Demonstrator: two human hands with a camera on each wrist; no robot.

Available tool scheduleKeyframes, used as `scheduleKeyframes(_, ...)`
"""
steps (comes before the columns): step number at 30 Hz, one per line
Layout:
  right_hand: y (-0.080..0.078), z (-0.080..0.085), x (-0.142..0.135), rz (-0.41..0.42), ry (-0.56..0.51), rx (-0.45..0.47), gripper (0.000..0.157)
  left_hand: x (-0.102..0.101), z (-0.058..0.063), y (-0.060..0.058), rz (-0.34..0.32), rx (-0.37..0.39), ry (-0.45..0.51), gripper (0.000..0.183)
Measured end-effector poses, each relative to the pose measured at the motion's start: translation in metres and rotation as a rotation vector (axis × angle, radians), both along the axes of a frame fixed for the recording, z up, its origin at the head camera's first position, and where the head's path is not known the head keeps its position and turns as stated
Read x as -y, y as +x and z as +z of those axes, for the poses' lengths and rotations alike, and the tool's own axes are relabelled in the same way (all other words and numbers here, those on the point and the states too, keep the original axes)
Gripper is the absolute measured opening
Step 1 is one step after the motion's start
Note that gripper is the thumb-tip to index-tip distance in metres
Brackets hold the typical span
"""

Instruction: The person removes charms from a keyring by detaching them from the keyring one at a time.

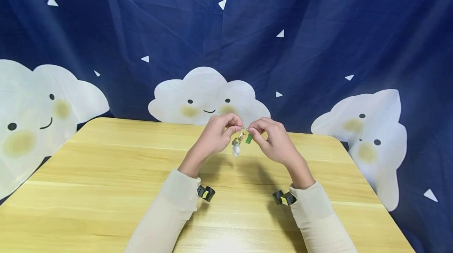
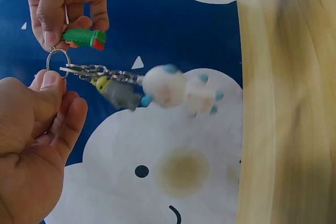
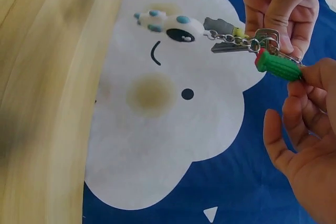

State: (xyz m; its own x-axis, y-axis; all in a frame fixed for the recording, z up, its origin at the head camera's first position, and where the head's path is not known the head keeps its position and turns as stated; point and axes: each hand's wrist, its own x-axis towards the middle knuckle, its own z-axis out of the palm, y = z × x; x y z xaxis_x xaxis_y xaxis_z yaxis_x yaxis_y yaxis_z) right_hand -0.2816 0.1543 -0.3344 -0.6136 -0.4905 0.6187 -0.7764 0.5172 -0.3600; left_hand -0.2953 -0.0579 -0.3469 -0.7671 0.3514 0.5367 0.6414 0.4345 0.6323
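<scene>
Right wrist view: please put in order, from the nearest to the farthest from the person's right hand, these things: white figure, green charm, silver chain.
1. Green charm: against the right hand.
2. Silver chain: past the charm, toward the picture's left.
3. White figure: at the chain's far end, farther left.

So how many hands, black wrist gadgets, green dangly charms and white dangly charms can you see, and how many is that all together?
Left hand and right hand: 2
Black wrist gadgets: 2
Green dangly charm: 1
White dangly charm: 1
Total: 6
</scene>
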Motion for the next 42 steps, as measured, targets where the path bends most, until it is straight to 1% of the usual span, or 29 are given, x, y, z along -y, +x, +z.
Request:
scheduleKeyframes(4,-0.0001,-0.0007,-0.0004,0.011,-0.019,0.025,0.010,0.0000,-0.0009,0.0003,-0.022,0.010,-0.003,0.007)
scheduleKeyframes(7,-0.0001,-0.0010,-0.0007,0.020,-0.040,0.055,0.009,0.0003,-0.0013,0.0010,-0.051,0.033,0.010,0.006)
scheduleKeyframes(11,-0.0001,-0.0008,-0.0009,0.032,-0.061,0.079,0.008,0.0008,-0.0020,0.0013,-0.090,0.086,0.049,0.004)
scheduleKeyframes(16,-0.0005,-0.0005,-0.0010,0.030,-0.069,0.087,0.009,0.0011,-0.0041,-0.0003,-0.115,0.134,0.101,0.005)
scheduleKeyframes(20,-0.0009,-0.0003,-0.0016,0.025,-0.081,0.097,0.009,0.0006,-0.0056,-0.0015,-0.141,0.186,0.167,0.003)
scheduleKeyframes(25,-0.0008,0.0018,-0.0014,0.032,-0.104,0.059,0.006,0.0003,-0.0067,-0.0026,-0.192,0.241,0.247,0.006)
scheduleKeyframes(29,-0.0011,0.0021,-0.0012,0.032,-0.132,0.015,0.005,0.0007,-0.0074,-0.0030,-0.223,0.284,0.278,0.005)
scheduleKeyframes(36,-0.0011,0.0008,-0.0008,0.032,-0.148,-0.034,0.005,0.0011,-0.0064,-0.0024,-0.246,0.320,0.291,0.005)
scheduleKeyframes(42,-0.0026,-0.0008,0.0004,0.043,-0.157,-0.028,0.008,0.0003,-0.0055,-0.0026,-0.245,0.330,0.295,0.006)
